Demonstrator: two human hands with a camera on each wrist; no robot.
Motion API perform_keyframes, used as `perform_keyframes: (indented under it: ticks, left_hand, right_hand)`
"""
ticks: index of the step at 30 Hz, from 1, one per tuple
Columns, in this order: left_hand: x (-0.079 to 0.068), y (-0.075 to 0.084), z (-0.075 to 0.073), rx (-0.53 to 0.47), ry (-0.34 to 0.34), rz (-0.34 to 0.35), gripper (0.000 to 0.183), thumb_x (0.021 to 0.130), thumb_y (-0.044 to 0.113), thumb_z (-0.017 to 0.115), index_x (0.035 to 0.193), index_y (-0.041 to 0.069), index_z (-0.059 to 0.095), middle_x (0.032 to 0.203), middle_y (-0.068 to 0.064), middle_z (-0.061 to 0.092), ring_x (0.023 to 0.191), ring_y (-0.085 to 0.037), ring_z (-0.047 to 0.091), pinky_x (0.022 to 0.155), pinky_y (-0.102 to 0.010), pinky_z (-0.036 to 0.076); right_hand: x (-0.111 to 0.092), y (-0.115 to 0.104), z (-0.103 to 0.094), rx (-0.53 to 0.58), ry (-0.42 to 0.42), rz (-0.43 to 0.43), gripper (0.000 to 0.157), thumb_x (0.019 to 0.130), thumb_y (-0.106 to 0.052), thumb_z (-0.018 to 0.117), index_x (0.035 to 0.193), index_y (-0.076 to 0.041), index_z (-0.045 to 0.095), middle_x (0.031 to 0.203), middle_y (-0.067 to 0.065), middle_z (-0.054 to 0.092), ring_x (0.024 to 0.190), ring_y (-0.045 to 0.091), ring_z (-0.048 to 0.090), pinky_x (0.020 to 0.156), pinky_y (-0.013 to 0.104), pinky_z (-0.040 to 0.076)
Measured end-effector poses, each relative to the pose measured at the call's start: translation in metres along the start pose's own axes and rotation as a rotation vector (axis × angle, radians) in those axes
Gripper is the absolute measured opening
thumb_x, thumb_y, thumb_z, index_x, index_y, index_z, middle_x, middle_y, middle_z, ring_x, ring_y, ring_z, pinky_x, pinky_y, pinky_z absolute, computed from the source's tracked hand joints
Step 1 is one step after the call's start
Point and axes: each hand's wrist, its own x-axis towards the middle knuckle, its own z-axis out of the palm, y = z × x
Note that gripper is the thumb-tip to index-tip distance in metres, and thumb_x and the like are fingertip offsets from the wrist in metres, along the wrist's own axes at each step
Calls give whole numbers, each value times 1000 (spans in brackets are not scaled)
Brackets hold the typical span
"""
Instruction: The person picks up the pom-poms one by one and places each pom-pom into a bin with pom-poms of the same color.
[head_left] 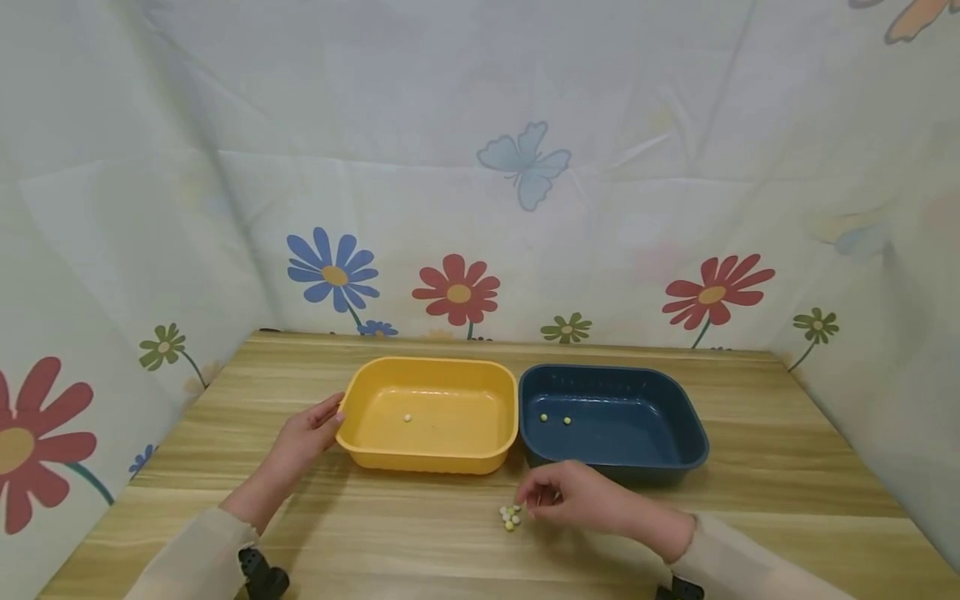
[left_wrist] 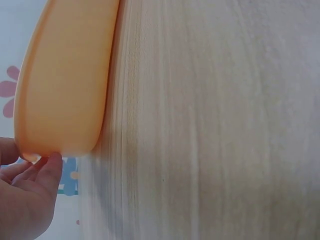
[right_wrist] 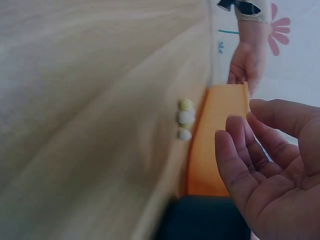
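Observation:
A yellow plastic basin (head_left: 427, 460) stands on the wooden table with one small white bead (head_left: 407, 417) in it. My left hand (head_left: 306, 429) grips its left rim, thumb and fingers on either side of the edge in the left wrist view. Right beside it is a dark blue basin (head_left: 660, 477) holding two yellow-green beads (head_left: 567, 421). In front of the basins lies a small cluster of white and yellow-green beads (head_left: 510, 517). My right hand (head_left: 570, 497) hovers just right of that cluster. In the right wrist view its fingers are loosely bent, apart from the thumb, with nothing between them.
The wood-grain table (head_left: 420, 542) reaches back to a pale curtain (head_left: 420, 167) printed with flowers and butterflies. The same cloth hangs along the left and right sides. Both basins touch or nearly touch at their neighbouring rims.

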Motion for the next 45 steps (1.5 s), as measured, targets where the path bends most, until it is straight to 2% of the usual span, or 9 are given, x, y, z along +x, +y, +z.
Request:
perform_keyframes:
  ticks: [11,19,30,39,45]
  left_hand:
    - [-1,0,0,-8,-3,-11,56,111,18,42,160,-4,24,162,-29,32,149,-39,38,106,-28,54]
    - [-2,2,0,-7,-5,-12,57,111,19,43,160,-4,25,162,-29,32,149,-40,38,105,-28,55]
    - [-2,1,-2,-13,-19,-5,57,112,19,42,160,-5,22,163,-29,30,149,-40,37,106,-27,54]
    - [-2,0,-2,-18,-21,-7,58,112,19,42,160,-5,22,163,-29,29,150,-41,37,106,-26,54]
    - [-2,1,-2,-14,-17,-19,57,112,19,42,160,-4,22,163,-29,30,149,-41,38,106,-27,54]
  right_hand:
    - [3,14,19,10,-3,28,12,87,0,71,99,-2,75,80,1,73,69,-9,52,61,13,50]
    - [6,15,25,-42,3,43,11,87,0,73,97,-4,75,78,-3,70,68,-10,50,60,13,49]
    - [10,13,31,-177,19,6,11,87,-2,75,96,-8,76,77,-6,69,71,-11,49,65,12,48]
    - [13,11,34,-243,10,-40,12,85,-2,74,93,-11,75,75,-7,67,69,-11,47,62,10,45]
    - [15,11,37,-265,1,-35,12,85,-2,74,90,-13,75,72,-9,64,66,-10,45,61,10,43]
